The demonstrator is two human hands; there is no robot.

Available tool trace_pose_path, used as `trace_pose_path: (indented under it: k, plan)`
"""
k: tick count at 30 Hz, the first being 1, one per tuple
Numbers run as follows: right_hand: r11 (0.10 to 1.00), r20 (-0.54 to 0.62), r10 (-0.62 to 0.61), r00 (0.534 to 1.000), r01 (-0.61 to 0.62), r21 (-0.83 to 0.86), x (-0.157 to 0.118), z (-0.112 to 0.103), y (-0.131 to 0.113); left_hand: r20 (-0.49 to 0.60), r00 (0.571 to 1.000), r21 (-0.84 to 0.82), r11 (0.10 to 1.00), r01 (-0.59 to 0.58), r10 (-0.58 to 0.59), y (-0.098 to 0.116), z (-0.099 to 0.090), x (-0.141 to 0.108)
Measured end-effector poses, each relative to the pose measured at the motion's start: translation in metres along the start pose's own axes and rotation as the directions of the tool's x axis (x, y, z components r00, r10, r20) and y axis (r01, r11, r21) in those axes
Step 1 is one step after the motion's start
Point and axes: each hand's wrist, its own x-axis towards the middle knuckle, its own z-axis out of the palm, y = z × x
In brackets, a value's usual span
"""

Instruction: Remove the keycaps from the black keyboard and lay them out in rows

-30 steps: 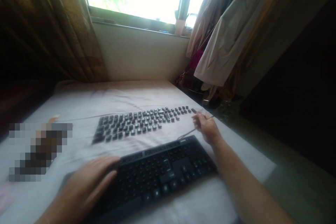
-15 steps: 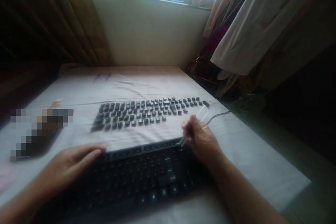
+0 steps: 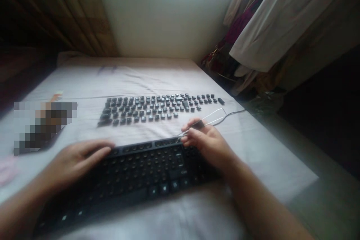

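Observation:
A black keyboard [image 3: 140, 168] lies slantwise near me, with most of its keycaps off and a few still on along the near edge. My left hand [image 3: 84, 153] rests at its upper left corner, fingers stretched out along the rim. My right hand [image 3: 204, 137] pinches a thin wire tool [image 3: 213, 112] with a dark middle part, its near tips at the keyboard's top edge. Beyond the keyboard, loose black keycaps [image 3: 149, 107] stand in rows on the pale sheet.
The pale sheet [image 3: 135, 78] covers the surface. A pixelated object [image 3: 45, 127] lies at the left, with a pink item [image 3: 7, 170] below it. A cable [image 3: 233, 112] runs off to the right. Clothes [image 3: 261, 41] hang at the right.
My right hand has shifted left along the keyboard's top edge, and the wire tool now shows more clearly beyond it. The view has tilted down a little. My left hand stays at the corner.

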Motion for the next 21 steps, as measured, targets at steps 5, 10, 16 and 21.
trace_pose_path:
  k: [5,10,16,21]
  plan:
    - [0.993,-0.054,-0.072,0.996,0.067,-0.100,-0.002,0.001,-0.004,0.031,0.998,-0.018,0.998,-0.061,0.061,0.003,-0.001,0.000]
    - [0.990,-0.205,-0.141,0.969,0.131,-0.058,0.004,-0.017,-0.008,0.043,0.994,-0.029,0.995,-0.097,0.099,0.007,0.000,0.005]
    - [0.986,-0.271,-0.167,0.948,0.168,-0.021,0.011,-0.034,-0.009,0.088,0.993,-0.091,0.993,-0.071,0.079,0.012,0.005,0.012]
    - [0.982,-0.300,-0.191,0.935,0.182,-0.058,0.015,-0.033,-0.004,0.101,0.993,-0.124,0.991,-0.046,0.059,0.019,0.004,0.012]
